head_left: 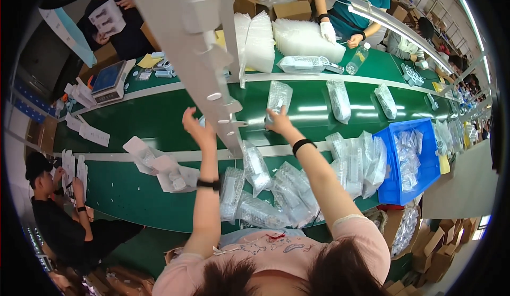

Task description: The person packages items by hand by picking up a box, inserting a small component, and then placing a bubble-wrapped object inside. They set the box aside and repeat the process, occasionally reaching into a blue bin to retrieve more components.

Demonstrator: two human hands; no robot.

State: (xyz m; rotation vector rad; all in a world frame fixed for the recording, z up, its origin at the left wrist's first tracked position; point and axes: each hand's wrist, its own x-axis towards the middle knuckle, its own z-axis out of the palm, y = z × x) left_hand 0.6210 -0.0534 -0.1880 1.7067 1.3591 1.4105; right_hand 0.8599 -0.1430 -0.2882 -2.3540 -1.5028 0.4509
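My right hand [279,121] reaches over the green conveyor belt, its fingers closed on the near end of a clear bubble-wrap pouch [280,95]. Something grey shows dimly inside that pouch. To the left, my left hand [201,131] is raised over the belt beside the grey metal post, fingers apart and holding nothing that I can see. A small pale-blue thing, partly hidden by the post, shows next to it. Two more bubble-wrap pouches, a nearer one [338,101] and a farther one [385,101], lie on the belt to the right. Several filled pouches [260,211] are heaped before me.
The metal post [199,57] rises between my hands. A blue bin [390,163] with clear pouches stands at right; opened white boxes [154,163] lie at left. Across the belt, a gloved co-worker's hand [328,32] touches stacked bubble sleeves [303,38] near a bottle [358,58].
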